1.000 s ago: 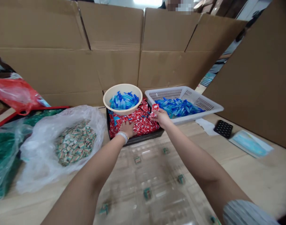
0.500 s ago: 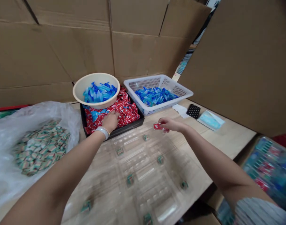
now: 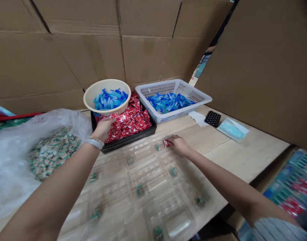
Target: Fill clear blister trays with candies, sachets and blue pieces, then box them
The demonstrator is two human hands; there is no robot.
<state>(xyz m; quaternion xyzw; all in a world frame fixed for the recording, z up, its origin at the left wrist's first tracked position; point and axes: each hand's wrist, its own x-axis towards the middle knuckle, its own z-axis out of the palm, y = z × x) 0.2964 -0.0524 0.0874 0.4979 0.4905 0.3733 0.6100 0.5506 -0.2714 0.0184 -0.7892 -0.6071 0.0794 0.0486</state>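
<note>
My left hand [image 3: 104,130] is over the black box [image 3: 133,137] of red printed packets [image 3: 135,122], its fingers closed on the end of one blurred red packet [image 3: 122,117]. Farther right, my right hand [image 3: 179,145] pinches another small red packet [image 3: 166,143] low over the far right part of the clear plastic blister trays [image 3: 153,182]. Small green-and-tan wrapped pieces [image 3: 139,190] sit one by one in several of the tray hollows.
A cream bowl [image 3: 87,100] of blue sticks rests on the box's back corner. Beside it stands a white basket [image 3: 160,117] of similar sticks. A plastic bag [image 3: 10,160] of small pieces lies left. A black dotted object [image 3: 212,118] and face mask [image 3: 232,129] lie right.
My left hand has drawn back slightly from the pile with a red packet at its fingertips. My right hand has lowered its packet toward the tray. The view has shifted a little.
</note>
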